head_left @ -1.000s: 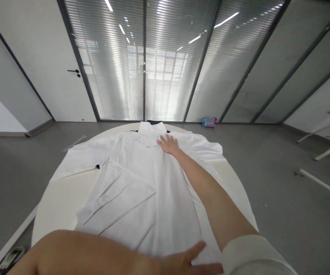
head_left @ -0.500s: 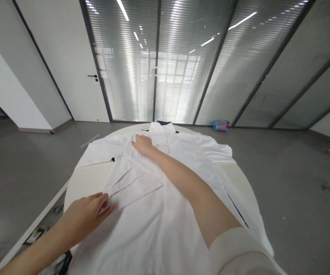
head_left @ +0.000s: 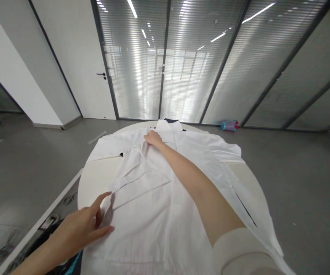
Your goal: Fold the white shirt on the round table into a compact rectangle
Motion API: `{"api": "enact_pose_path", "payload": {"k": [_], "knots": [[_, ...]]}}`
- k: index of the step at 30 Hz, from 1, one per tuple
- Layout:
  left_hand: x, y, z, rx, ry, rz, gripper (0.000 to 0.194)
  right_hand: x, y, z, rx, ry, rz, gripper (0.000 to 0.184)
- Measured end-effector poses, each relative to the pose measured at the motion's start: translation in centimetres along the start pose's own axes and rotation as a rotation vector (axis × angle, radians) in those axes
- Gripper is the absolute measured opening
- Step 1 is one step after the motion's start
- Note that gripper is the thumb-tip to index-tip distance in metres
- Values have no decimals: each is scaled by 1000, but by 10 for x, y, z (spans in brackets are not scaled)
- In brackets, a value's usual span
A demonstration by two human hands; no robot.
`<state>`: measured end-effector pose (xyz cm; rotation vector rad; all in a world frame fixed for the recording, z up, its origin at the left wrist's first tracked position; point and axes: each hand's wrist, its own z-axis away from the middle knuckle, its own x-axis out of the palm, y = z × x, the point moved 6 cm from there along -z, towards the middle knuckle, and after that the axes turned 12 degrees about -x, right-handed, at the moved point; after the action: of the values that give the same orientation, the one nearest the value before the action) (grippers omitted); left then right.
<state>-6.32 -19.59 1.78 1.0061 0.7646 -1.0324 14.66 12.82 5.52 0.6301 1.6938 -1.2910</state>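
Observation:
A white shirt (head_left: 153, 214) lies spread over a round table, its collar (head_left: 169, 125) at the far end. My right hand (head_left: 152, 138) reaches across it and grips a bit of the fabric near the left shoulder, where creases run from the fingers. On the left part of the shirt, a folded piece with a small button (head_left: 116, 186) lies slantwise, looking like a sleeve and cuff. My left hand (head_left: 87, 221) is at the left edge beside that cuff, thumb and index finger apart, index tip touching the cloth. Its other fingers are partly hidden.
The shirt covers most of the pale round table (head_left: 93, 177). Cables (head_left: 1, 250) and a dark bag lie low on the left, by a white rail (head_left: 47, 217). A blue and pink object (head_left: 229, 125) lies on the floor by the glass partition (head_left: 182, 76).
My left hand has drawn back toward me and spread its fingers, and the cuff with the button now shows. My right hand keeps its grip near the shoulder. The view has shifted slightly left.

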Motion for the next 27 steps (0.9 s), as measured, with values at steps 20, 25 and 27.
{"api": "enact_pose_path", "payload": {"k": [20, 25, 27], "knots": [[-26, 149, 89, 900, 169, 282, 45, -50, 116, 67, 342, -151, -476, 20], [-2, 168, 91, 999, 46, 119, 36, -45, 118, 61, 327, -63, -461, 31], [6, 166, 92, 1025, -19, 103, 29, -43, 118, 57, 326, -42, -453, 28]]}}
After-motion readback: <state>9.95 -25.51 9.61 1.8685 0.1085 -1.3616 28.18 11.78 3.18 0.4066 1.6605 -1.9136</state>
